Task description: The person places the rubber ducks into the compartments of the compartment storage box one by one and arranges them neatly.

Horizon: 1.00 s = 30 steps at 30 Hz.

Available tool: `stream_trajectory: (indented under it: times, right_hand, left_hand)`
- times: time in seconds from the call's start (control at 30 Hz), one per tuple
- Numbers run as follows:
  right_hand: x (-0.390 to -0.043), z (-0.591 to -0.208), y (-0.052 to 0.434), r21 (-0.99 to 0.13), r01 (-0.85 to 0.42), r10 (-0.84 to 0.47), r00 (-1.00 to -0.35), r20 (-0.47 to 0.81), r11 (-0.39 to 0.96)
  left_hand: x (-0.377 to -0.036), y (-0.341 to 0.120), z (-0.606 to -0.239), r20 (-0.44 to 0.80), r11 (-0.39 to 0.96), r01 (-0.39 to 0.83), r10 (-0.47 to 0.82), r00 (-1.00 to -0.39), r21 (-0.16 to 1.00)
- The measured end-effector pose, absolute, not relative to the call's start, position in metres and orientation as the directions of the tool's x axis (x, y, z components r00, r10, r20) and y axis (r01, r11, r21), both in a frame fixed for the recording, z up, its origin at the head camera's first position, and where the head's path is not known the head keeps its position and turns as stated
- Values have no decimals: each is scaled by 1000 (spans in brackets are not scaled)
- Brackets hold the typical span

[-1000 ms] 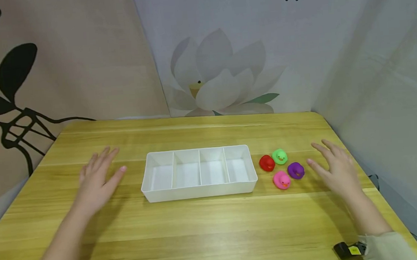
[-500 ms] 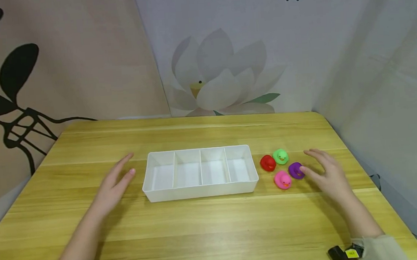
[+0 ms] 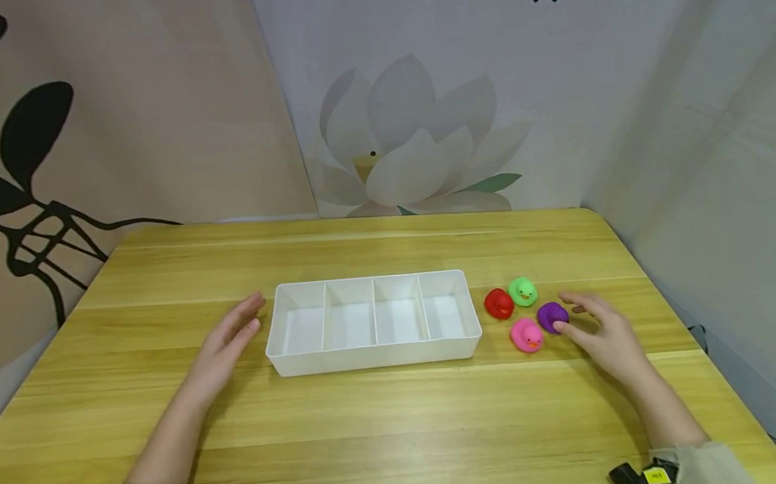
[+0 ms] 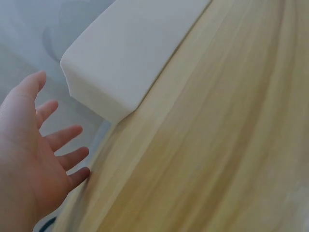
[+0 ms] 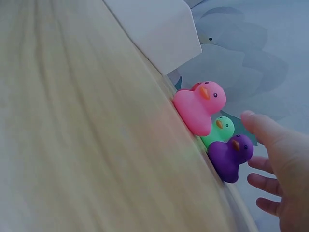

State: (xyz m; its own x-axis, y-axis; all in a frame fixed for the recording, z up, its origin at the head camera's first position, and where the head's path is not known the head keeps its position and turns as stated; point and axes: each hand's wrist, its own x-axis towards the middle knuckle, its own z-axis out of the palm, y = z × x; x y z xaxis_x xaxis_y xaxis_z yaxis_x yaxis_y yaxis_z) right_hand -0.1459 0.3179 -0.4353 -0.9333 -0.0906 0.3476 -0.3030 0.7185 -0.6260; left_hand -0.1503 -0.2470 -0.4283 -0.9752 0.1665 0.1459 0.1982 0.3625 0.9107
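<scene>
Right hand (image 3: 607,335): moved in, spread fingers now at purple duck (image 3: 553,316), not pinching. Left hand (image 3: 228,346): spread, nearer tray (image 3: 374,355).

The surface (image 3: 389,424) is pale yellow wood with long straight grain and a smooth, faintly satin finish that catches a soft sheen in the wrist views. The white tray (image 3: 370,356) looks like moulded plastic, matt to slightly glossy, with smooth walls and rounded corners. The purple duck (image 3: 552,315), pink duck (image 3: 525,334), green duck (image 3: 522,291) and red duck (image 3: 498,303) appear to be soft rubber or vinyl, smooth and lightly shiny. The backdrop (image 3: 419,118) behind is printed cloth, matt, hanging in loose folds and creases. The sleeves (image 3: 709,463) at the wrists are a beige matt cloth.
</scene>
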Motion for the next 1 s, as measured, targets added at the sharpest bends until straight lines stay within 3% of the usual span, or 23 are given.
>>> stream_trajectory:
  times: [0.4, 1.0]
  right_hand:
    - [-145, -445, 318, -652, -306, -98, -937, 335, 694]
    - [-148, -451, 318, -662, -318, -83, -929, 362, 679]
  left_hand:
    - [-150, -243, -438, 159, 281, 223, 233, -960, 933]
    - [-149, -242, -440, 144, 288, 212, 240, -960, 934]
